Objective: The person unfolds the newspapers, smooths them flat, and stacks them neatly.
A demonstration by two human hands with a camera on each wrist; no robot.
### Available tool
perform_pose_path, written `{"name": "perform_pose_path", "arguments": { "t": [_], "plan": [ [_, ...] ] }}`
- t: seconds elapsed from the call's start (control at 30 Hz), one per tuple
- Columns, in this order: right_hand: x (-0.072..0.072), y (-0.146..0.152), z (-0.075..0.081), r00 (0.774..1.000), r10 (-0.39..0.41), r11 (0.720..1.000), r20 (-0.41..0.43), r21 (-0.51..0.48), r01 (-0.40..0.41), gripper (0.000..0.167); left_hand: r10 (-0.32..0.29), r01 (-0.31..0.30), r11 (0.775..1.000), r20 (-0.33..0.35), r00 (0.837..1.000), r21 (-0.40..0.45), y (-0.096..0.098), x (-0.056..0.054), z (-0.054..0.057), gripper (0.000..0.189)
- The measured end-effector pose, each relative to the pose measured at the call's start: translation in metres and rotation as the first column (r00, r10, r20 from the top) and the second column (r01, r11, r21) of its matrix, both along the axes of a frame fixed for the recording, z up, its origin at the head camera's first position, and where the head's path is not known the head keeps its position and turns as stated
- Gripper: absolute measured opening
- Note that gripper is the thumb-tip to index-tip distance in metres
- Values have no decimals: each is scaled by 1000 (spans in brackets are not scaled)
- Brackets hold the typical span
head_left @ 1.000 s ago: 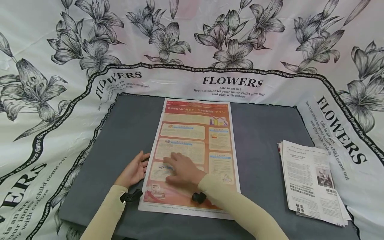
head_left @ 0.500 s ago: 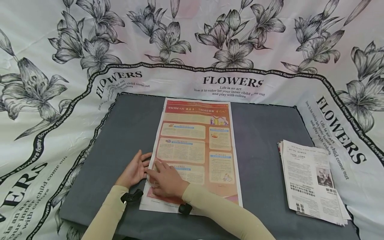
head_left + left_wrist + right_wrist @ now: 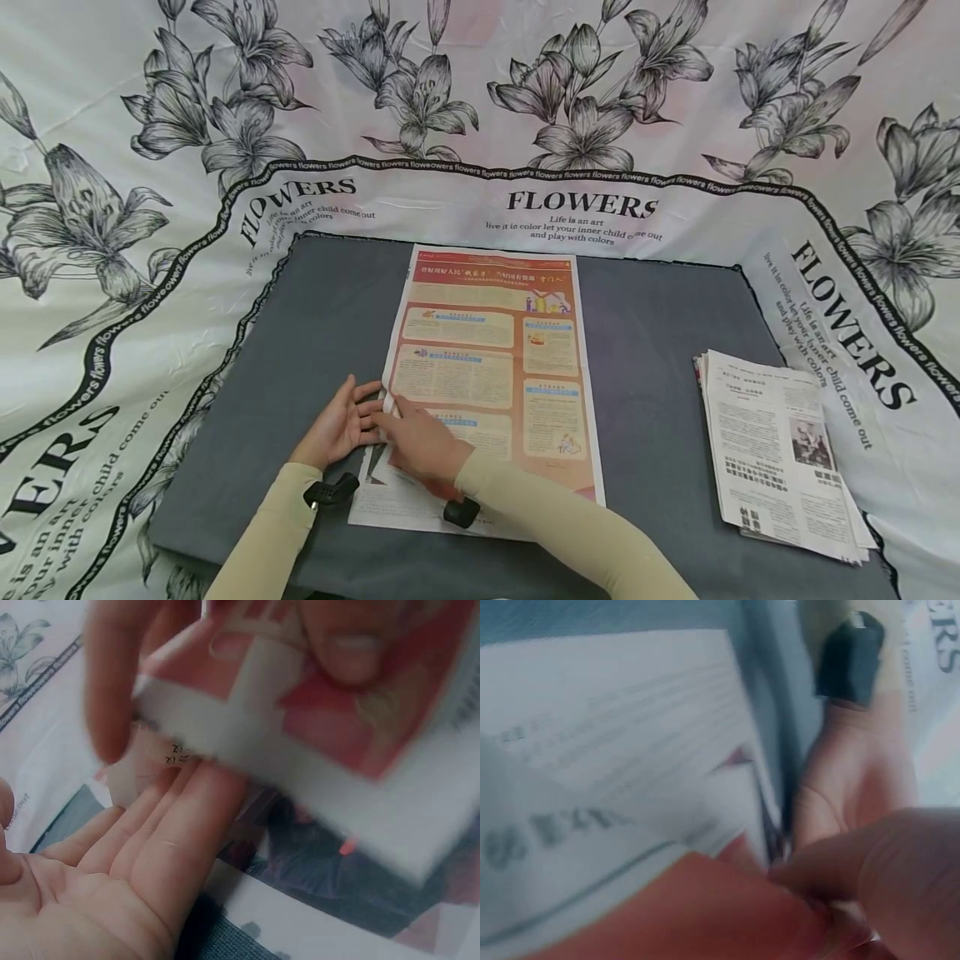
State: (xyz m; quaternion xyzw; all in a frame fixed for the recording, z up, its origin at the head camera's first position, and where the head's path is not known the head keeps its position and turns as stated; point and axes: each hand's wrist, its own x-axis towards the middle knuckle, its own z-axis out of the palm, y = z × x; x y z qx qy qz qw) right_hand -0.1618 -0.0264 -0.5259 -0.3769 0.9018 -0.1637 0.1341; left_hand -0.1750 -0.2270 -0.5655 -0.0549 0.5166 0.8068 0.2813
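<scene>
Right fingers (image 3: 408, 410) pinch the lifted edge of a cream-panelled red newspaper (image 3: 465, 329), left fingers (image 3: 196, 825) extended loosely beneath.

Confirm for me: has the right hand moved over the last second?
Yes: in the head view, the right hand has gone left, away from the unmoved newspaper stack, to the left edge of the red newspaper, by the left hand.

I see a smooth, close-fitting, pale-cream fabric sleeve (image 3: 266, 525) near seven o'clock and its plain twin (image 3: 573, 533) near five. At each cuff sits a small, blocky black device, one on the left wrist (image 3: 332, 490), one on the right (image 3: 461, 512).
</scene>
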Motion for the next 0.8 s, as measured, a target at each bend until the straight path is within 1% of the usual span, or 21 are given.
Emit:
{"name": "perform_pose_path", "arguments": {
  "t": [0.07,0.17,0.23,0.33,0.37,0.47,0.5,0.57,0.63,0.67,0.7,0.73,0.8],
  "plan": [
    [-2,4,8,999,-29,999,41,22,28,56,3,-3,1000,-6,1000,-31,3,-1,-1,76],
    [-6,13,19,996,-62,997,67,41,59,54,0,-1,997,-13,1000,-82,6,-1,-1,76],
    [-10,21,27,996,-69,997,54,46,66,54,2,-4,993,-13,1000,-116,7,-2,-2,76],
    [-16,35,40,998,-60,998,1,27,60,51,-11,6,988,-34,999,-154,9,-2,-1,76],
    [-18,40,46,998,-59,998,-11,18,60,50,-3,-3,986,-35,999,-167,9,-1,-1,76],
    [-23,60,65,997,-57,998,-42,-29,56,49,3,-13,979,-49,999,-205,10,0,0,75],
    [-25,68,72,997,-61,997,-44,-53,59,50,15,-24,976,-45,999,-217,11,0,1,74],
    [-28,85,86,996,-71,993,-55,-101,66,51,28,-42,965,-56,998,-260,14,1,2,72],
    [-31,104,100,993,-97,987,-64,-138,87,53,37,-61,943,-79,996,-326,19,3,3,70],
    [-32,114,107,991,-112,983,-69,-151,101,55,43,-75,926,-92,995,-369,22,5,5,70],
    [-32,124,114,989,-131,980,-70,-163,118,56,52,-91,904,-106,993,-417,27,6,7,68],
    [-31,134,121,986,-156,974,-61,-174,143,57,60,-107,876,-114,992,-471,31,7,9,67],
    [-31,155,132,979,-192,964,-65,-200,176,57,60,-140,800,-153,986,-583,42,10,13,62]
  ]
}}
